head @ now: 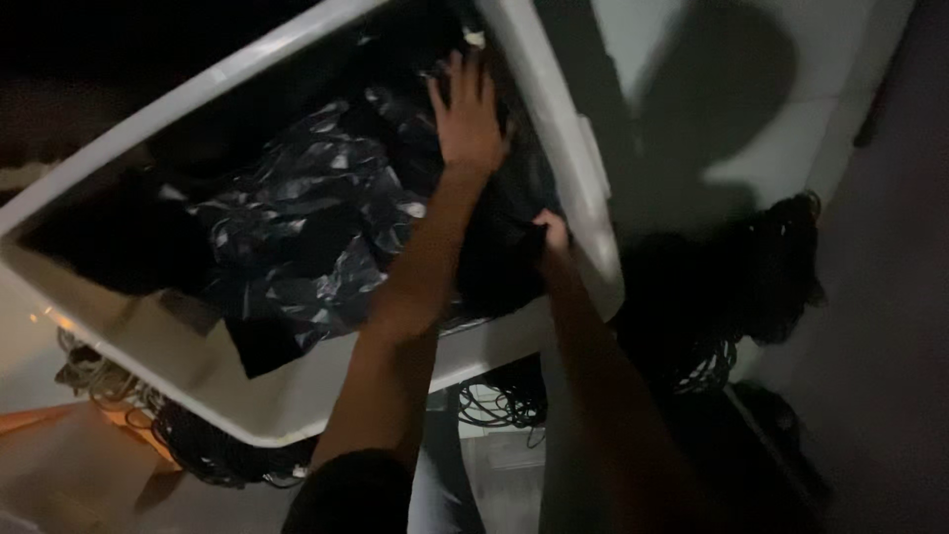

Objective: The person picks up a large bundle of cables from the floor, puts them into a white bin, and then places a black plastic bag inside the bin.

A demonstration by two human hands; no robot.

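Black plastic sheeting (306,213), crinkled and shiny, fills the white bin (568,148) that I am reaching into.

My left hand (468,109) lies flat on the dark stuff near the bin's far corner, fingers spread and holding nothing. My right hand (549,232) is closed in a pinch on a fold of black material just inside the bin's right wall; whether that fold is plastic or cloth I cannot tell in this dim light. The sheeting lies bunched across the middle of the bin, with darker shapes at its left end. Under the bin's near edge, tangled black cables (213,450) spill out, and more cables (781,262) are heaped beside it on the right.
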